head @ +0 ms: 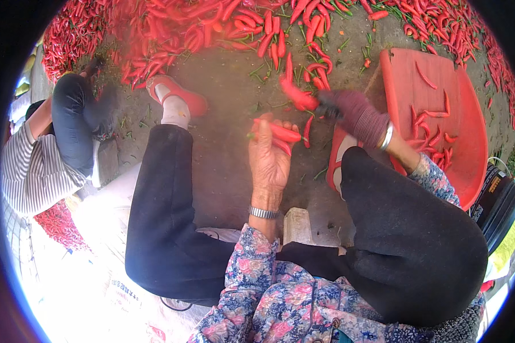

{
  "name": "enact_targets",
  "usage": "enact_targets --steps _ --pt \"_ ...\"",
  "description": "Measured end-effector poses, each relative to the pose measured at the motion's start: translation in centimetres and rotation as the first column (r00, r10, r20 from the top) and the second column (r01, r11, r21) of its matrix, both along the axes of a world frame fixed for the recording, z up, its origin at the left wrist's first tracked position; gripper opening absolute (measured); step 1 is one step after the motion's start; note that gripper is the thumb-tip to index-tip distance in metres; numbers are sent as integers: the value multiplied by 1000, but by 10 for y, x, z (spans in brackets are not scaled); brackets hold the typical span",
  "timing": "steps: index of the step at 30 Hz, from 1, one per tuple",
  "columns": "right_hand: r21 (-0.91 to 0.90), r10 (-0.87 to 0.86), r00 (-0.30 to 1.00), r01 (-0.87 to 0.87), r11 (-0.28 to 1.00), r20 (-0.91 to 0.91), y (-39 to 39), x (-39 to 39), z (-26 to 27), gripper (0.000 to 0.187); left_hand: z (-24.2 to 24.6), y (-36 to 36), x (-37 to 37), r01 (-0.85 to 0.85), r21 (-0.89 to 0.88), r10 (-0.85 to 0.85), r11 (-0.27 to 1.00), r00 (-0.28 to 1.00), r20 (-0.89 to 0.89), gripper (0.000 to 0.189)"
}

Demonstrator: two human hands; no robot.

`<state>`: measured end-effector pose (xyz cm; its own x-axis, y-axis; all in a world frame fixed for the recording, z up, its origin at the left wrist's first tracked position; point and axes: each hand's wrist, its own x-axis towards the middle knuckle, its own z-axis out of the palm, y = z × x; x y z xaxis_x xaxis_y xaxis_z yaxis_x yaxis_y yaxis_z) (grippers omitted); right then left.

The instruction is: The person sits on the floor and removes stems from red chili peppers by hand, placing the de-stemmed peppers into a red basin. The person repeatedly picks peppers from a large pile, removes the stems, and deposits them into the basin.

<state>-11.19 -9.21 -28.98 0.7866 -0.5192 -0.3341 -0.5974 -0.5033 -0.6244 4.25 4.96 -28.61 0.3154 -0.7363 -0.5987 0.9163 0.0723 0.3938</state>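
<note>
My bare left hand (270,156), palm up with a metal watch at the wrist, holds a few red chili peppers (283,132) across its fingers. To its upper right, my right hand (354,113) wears a maroon knitted glove with dark fingertips. Its fingers are closed on a red chili (298,94), blurred at the tip. Just beyond, loose red chilies (319,77) and green stems lie on the ground. A silver bangle (387,136) circles my right wrist.
A red plastic scoop (433,98) with chilies inside lies at the right. Large heaps of red chilies (167,30) spread across the far ground. Another person (47,163) in a striped top sits at the left. A pale printed sack (128,296) lies at lower left, beside a black container (495,206) at right.
</note>
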Motion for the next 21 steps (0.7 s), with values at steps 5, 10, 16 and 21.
enact_targets --steps 5,10,16,21 --pt "-11 291 951 -294 956 -103 24 13 16 29 5 -2 -3 185 182 -226 966 943 245 27" --pt "515 -236 971 226 827 -48 29 23 -4 24 12 -2 -15 172 219 -269 961 770 579 29" --pt "301 -225 968 183 936 111 25 21 -12 22 8 -1 0 -95 107 78 990 984 161 35" --pt "397 30 981 -106 912 193 40 32 8 16 -1 3 1 -90 131 57 987 969 242 37"
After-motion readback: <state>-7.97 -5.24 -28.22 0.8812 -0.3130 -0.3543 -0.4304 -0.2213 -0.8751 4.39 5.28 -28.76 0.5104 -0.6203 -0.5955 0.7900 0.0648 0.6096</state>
